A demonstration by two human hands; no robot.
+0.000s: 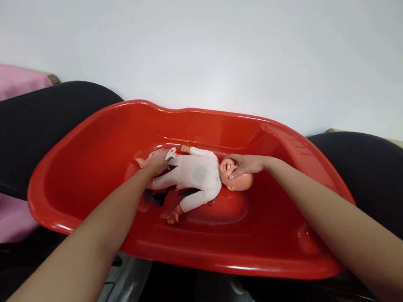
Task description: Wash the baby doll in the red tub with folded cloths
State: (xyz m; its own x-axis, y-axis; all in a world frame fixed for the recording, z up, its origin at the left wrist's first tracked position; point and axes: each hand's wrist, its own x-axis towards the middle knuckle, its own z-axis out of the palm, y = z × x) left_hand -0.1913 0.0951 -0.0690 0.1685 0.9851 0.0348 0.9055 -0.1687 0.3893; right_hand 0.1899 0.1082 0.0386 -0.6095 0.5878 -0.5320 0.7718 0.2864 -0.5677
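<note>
A baby doll (199, 170) in a white cloth body lies on its back inside a red baby bathtub (81, 175), head to the right and feet to the left. My left hand (157, 163) is over one of the doll's legs, with a crumpled white cloth (171, 156) pinched at its fingertips. At the other end, my right hand (248, 164) grips the doll's head, the thumb lying across the face and the fingers partly hidden behind it. A faint grey wet-looking patch marks the doll's chest.
A black chair (45, 127) stands at the tub's left end and another black chair (374, 173) at its right. Pink fabric (8, 82) shows at far left. Behind the tub rises a pale wall (216, 46). Glossy reflections cover the tub floor.
</note>
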